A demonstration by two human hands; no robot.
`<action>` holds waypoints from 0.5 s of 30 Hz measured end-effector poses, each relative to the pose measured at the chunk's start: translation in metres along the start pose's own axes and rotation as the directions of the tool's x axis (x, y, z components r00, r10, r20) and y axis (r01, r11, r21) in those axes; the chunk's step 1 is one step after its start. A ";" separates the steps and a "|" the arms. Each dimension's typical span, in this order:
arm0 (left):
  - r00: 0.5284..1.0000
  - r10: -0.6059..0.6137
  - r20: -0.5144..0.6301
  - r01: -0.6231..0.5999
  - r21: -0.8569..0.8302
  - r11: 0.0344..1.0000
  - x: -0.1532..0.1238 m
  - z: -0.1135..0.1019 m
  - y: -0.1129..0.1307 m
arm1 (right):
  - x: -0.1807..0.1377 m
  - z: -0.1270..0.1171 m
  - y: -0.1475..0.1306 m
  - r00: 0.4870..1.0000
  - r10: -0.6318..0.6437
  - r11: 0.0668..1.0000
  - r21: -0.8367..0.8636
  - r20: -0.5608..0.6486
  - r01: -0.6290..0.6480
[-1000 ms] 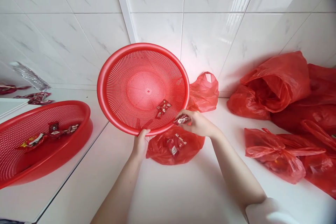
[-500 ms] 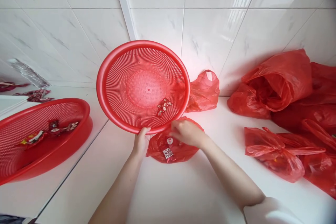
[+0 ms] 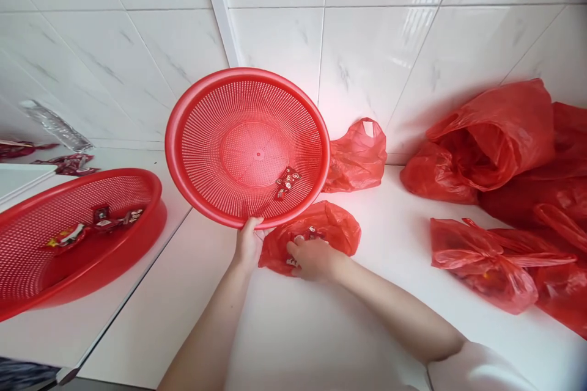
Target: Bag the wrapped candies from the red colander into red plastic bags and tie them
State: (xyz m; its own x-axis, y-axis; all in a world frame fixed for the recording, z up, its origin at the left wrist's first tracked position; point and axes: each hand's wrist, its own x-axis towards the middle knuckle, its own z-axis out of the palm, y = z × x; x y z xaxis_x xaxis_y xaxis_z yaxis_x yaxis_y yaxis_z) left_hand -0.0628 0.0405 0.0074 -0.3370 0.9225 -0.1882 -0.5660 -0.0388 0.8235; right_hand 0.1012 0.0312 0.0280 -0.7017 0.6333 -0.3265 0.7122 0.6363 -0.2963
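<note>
A red perforated plastic basket is held tilted up by its lower rim, which my left hand grips with the thumb over the edge. A few small dark-red wrapped packets lie in its lower right side. Below it, an opened red plastic bag rests on the white counter with small packets inside. My right hand reaches into this bag. Its fingers and thumb are curled around a small packet with a white label, mostly hidden by the hand.
At left stands another red basket holding several packets. A clear plastic piece and dark-red wrappers lie behind it. A smaller red bag stands by the tiled wall. Several red bags crowd the right side.
My right hand has moved down and slightly left, from the bag's rear edge onto the packets inside. The basket in my left hand has stayed nearly still.
</note>
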 end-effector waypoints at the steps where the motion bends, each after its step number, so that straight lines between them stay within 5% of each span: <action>1: 1.000 0.000 0.000 0.000 -0.002 1.000 0.000 0.000 0.001 | -0.003 -0.005 0.007 0.999 -0.035 0.999 0.041 0.008 0.034; 4: 1.000 -0.010 0.025 0.010 -0.010 1.000 -0.001 -0.001 0.001 | -0.013 -0.022 0.030 0.993 -0.105 0.967 0.228 -0.061 0.116; 8: 0.999 0.024 0.042 -0.024 0.000 1.000 -0.003 0.001 0.000 | -0.024 -0.039 0.054 0.971 -0.005 0.954 0.291 -0.240 0.077; 15: 0.996 0.026 0.082 -0.031 0.057 0.998 -0.014 0.008 -0.007 | -0.023 -0.050 0.066 0.743 0.040 0.962 0.227 -0.668 0.152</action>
State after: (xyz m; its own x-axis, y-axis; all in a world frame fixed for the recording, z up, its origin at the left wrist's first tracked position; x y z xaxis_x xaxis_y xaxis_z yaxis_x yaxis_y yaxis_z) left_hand -0.0485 0.0309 0.0083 -0.2892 0.9494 -0.1223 -0.5112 -0.0452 0.8583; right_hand 0.1636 0.0802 0.0607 -0.5067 0.7902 0.3446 0.5828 0.6086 -0.5385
